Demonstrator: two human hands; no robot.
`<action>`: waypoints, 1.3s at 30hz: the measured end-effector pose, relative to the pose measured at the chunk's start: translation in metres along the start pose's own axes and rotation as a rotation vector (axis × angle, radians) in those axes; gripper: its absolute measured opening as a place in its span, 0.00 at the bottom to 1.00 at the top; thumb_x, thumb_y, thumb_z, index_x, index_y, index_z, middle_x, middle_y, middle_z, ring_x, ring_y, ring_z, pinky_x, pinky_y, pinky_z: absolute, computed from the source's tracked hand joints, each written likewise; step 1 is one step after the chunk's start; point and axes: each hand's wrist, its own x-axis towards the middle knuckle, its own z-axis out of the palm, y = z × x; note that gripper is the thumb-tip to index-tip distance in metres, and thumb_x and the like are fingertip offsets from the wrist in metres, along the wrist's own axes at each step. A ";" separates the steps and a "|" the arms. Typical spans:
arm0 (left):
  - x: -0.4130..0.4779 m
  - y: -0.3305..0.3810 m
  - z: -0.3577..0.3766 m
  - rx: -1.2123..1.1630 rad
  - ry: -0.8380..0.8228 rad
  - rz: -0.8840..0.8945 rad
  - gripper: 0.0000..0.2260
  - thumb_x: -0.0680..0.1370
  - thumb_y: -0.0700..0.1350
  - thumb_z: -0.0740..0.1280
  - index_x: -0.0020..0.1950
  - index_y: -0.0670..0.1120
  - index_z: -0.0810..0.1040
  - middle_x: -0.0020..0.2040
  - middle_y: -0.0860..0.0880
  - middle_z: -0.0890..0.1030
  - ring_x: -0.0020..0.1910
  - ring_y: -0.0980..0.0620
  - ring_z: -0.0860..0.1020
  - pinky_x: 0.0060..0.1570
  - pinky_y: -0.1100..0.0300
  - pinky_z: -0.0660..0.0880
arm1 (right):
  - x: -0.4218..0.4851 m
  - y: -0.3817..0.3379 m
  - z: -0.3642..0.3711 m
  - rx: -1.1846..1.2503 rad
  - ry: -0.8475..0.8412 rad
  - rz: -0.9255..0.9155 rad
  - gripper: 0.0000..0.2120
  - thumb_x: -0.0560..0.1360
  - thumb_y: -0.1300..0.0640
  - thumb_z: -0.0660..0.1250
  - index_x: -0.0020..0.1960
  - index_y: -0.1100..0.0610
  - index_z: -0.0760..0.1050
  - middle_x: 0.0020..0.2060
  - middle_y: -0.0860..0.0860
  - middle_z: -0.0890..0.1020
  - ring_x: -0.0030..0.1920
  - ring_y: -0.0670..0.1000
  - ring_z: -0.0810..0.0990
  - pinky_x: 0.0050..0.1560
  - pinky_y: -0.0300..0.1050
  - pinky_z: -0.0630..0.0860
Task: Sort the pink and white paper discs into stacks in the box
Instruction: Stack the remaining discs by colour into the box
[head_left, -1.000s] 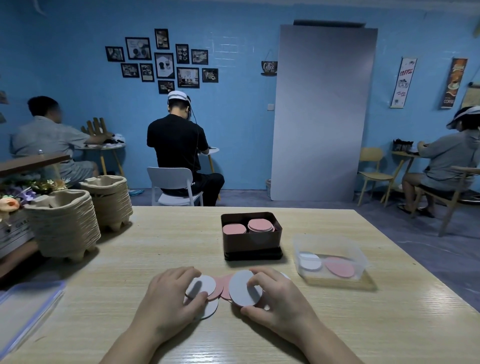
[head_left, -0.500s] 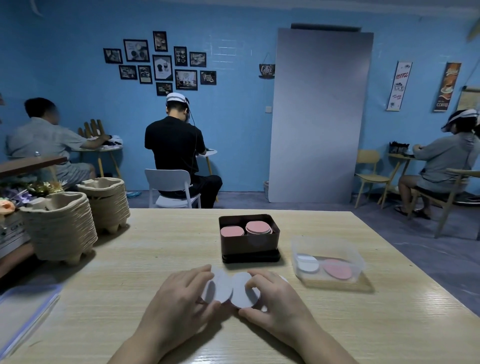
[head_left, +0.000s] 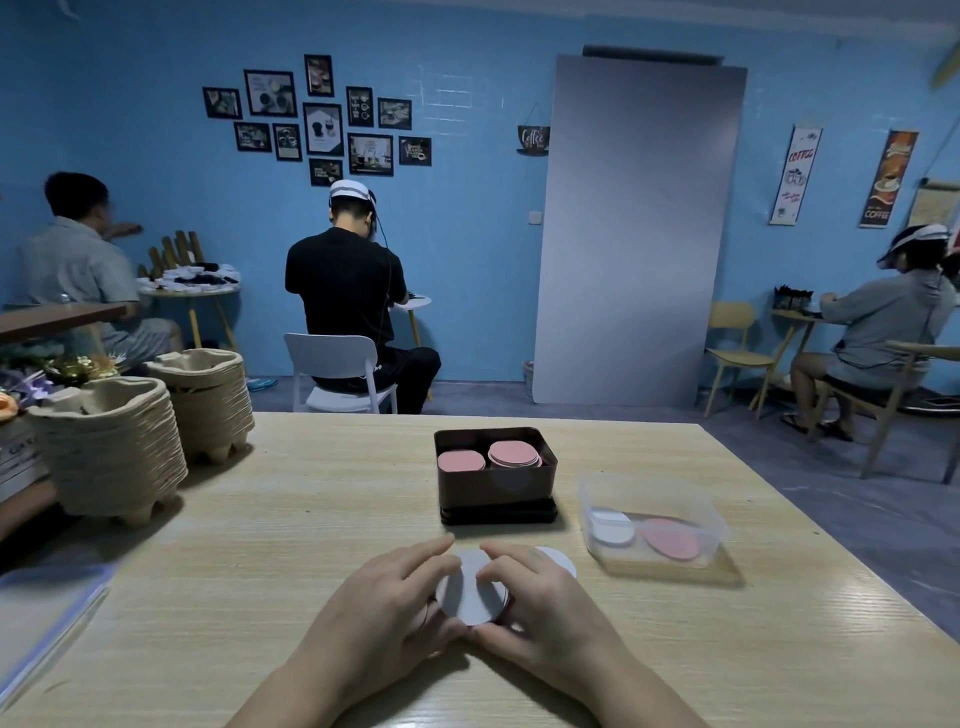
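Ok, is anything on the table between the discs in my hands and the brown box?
Nothing visible does. The left hand and right hand hold the white discs just in front of the box, with only bare table between. The box is open-topped; the clear tub sits off to the right.

Lower centre: white discs (head_left: 470, 592) on a pale wood-grain table (head_left: 311, 545). Mid-frame, a dark brown box (head_left: 496, 486) holds pink discs (head_left: 511, 453). Upper frame: blue wall (head_left: 467, 234), grey door (head_left: 634, 234).
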 end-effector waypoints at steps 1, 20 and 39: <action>-0.001 -0.001 0.000 -0.010 0.015 -0.015 0.23 0.78 0.66 0.64 0.66 0.54 0.76 0.70 0.54 0.77 0.61 0.55 0.79 0.56 0.63 0.76 | 0.000 0.001 -0.001 0.002 0.012 0.007 0.18 0.72 0.37 0.70 0.52 0.48 0.73 0.67 0.45 0.75 0.69 0.43 0.70 0.64 0.37 0.69; -0.003 0.002 -0.003 -0.130 0.026 -0.027 0.08 0.77 0.53 0.67 0.55 0.55 0.75 0.56 0.59 0.80 0.50 0.54 0.78 0.42 0.56 0.78 | 0.000 -0.001 -0.004 0.051 0.045 0.067 0.19 0.69 0.38 0.73 0.50 0.48 0.71 0.59 0.45 0.80 0.66 0.43 0.74 0.59 0.42 0.73; 0.021 -0.023 -0.011 -0.221 0.131 -0.162 0.14 0.78 0.57 0.64 0.61 0.55 0.77 0.54 0.60 0.80 0.51 0.61 0.78 0.48 0.62 0.75 | 0.022 0.008 -0.024 0.072 0.137 0.031 0.18 0.69 0.41 0.75 0.44 0.51 0.71 0.45 0.44 0.78 0.48 0.48 0.76 0.47 0.48 0.75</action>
